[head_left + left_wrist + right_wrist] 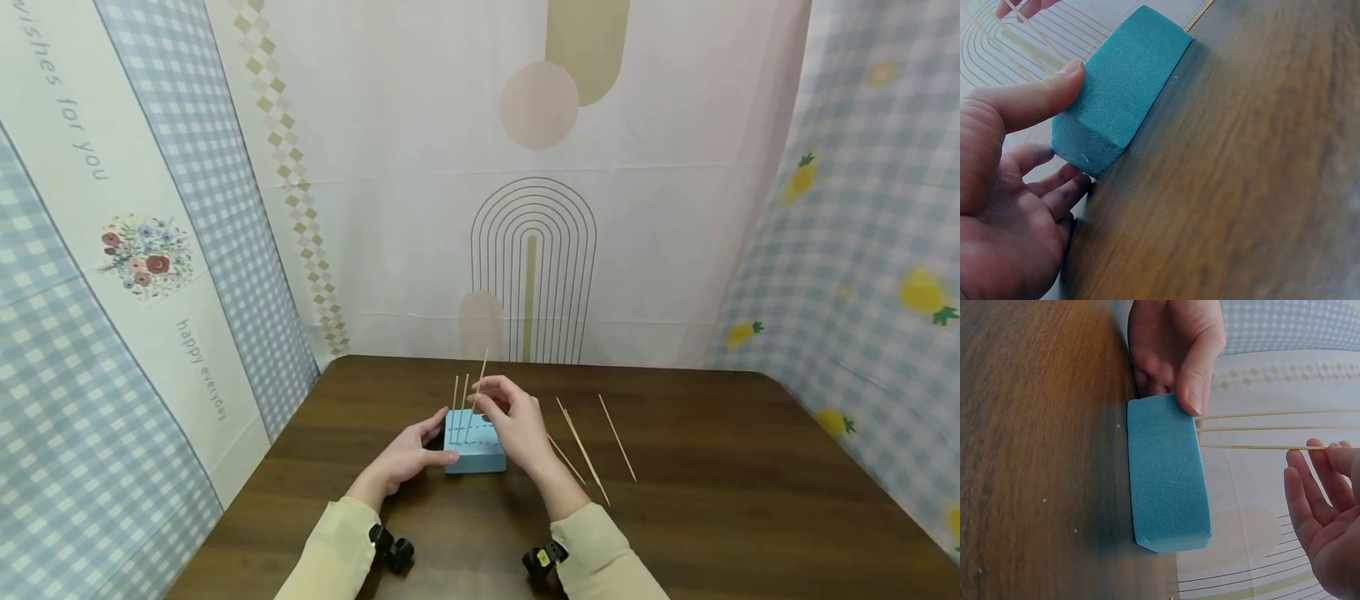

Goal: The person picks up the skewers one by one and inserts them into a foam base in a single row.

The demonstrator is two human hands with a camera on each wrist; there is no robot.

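A light blue foam block (475, 462) with rows of small holes in its top sits on the table. My left hand (408, 454) grips its left end, the thumb on the near top edge and the fingers at the side, as the left wrist view shows on the block (1125, 81). Two thin wooden skewers (1272, 429) stand in the block near that end. Beside them, my right hand (521, 421) pinches a third skewer (1247, 447) between thumb and fingertips, partway up. This one leans slightly, its lower end at the block's top; its depth there is hidden.
Several loose skewers (585, 454) lie on the brown table (712, 483) to the right of my right hand, one skewer (617, 437) farther out. Patterned cloths (405, 250) hang behind the table and along both sides.
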